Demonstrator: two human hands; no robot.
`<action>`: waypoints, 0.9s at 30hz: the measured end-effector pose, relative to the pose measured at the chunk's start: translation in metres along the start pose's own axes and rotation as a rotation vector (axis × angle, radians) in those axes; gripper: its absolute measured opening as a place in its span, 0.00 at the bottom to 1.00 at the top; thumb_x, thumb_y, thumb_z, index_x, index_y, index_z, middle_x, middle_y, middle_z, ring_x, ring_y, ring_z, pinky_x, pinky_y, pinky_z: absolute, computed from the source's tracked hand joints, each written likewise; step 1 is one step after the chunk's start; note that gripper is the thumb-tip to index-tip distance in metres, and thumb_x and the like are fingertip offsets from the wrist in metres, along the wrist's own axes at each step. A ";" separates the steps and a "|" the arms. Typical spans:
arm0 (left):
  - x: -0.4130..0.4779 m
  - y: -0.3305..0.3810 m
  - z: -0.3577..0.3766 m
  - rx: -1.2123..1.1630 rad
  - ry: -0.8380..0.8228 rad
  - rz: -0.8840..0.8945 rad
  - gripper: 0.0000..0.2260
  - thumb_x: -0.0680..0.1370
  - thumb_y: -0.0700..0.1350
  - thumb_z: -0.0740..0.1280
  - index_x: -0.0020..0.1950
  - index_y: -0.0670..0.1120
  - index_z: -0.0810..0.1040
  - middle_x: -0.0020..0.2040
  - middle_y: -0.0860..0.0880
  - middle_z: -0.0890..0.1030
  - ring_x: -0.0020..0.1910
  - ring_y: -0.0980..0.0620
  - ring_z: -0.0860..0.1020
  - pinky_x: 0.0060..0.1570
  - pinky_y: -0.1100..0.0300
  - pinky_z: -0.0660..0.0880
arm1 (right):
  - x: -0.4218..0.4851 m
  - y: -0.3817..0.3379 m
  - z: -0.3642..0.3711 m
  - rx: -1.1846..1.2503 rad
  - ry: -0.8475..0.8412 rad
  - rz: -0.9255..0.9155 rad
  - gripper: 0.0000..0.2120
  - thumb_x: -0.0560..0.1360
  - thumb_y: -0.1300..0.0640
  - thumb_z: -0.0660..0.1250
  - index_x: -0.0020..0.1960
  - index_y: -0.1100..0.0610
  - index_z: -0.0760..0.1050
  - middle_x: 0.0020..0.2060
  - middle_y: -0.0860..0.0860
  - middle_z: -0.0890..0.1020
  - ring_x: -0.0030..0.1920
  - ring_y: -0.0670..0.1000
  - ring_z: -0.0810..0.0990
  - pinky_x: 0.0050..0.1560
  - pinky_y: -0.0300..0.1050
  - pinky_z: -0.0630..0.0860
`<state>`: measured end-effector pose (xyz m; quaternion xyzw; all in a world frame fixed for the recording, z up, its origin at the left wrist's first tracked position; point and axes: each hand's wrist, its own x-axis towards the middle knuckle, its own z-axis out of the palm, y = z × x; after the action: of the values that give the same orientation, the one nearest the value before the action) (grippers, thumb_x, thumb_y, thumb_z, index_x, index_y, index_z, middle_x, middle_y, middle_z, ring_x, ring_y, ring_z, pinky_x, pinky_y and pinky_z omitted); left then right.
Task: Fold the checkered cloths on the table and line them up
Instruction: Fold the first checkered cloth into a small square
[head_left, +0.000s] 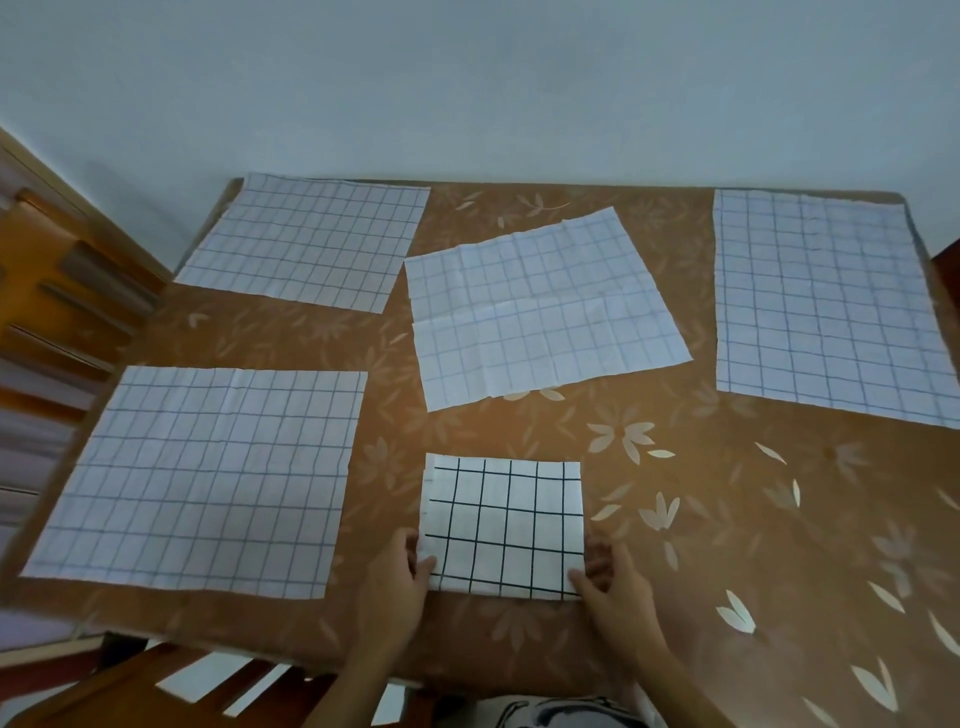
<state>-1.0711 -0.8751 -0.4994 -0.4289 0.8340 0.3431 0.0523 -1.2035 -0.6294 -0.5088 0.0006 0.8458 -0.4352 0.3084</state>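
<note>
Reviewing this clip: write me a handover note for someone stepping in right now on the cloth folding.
Hands: left hand pinches the folded cloth at its left edge; right hand pinches its near right corner.
It lies at the near middle of the table.
Done: one cloth folded.
Left: fold the far-left cloth, near-left cloth, centre cloth and right cloth, all lying flat, then line up all five.

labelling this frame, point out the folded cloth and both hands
folded cloth (503, 525): head view, its middle
left hand (399, 587): head view, back of hand
right hand (615, 582): head view, back of hand
</note>
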 end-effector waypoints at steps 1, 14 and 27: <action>0.000 0.000 0.001 0.039 0.029 0.015 0.14 0.79 0.53 0.68 0.63 0.51 0.73 0.50 0.56 0.78 0.50 0.56 0.79 0.46 0.67 0.70 | -0.003 0.000 0.000 -0.044 0.025 -0.037 0.13 0.73 0.55 0.74 0.51 0.48 0.71 0.41 0.46 0.82 0.41 0.45 0.81 0.40 0.40 0.78; 0.013 0.015 0.070 0.503 -0.097 0.626 0.23 0.82 0.54 0.54 0.74 0.44 0.65 0.73 0.38 0.71 0.73 0.40 0.70 0.67 0.41 0.72 | 0.019 -0.005 0.071 -0.847 0.014 -0.649 0.28 0.77 0.54 0.56 0.75 0.59 0.64 0.77 0.57 0.60 0.77 0.56 0.59 0.76 0.55 0.58; -0.001 -0.006 0.050 0.579 -0.047 0.354 0.36 0.80 0.68 0.49 0.82 0.52 0.44 0.82 0.45 0.40 0.81 0.45 0.41 0.77 0.39 0.48 | 0.040 0.028 0.015 -1.056 -0.039 -0.561 0.32 0.83 0.40 0.44 0.79 0.59 0.53 0.79 0.56 0.54 0.79 0.54 0.52 0.76 0.55 0.51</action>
<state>-1.0761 -0.8459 -0.5401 -0.2366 0.9570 0.1055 0.1307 -1.2200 -0.6336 -0.5569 -0.3841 0.9098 -0.0204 0.1557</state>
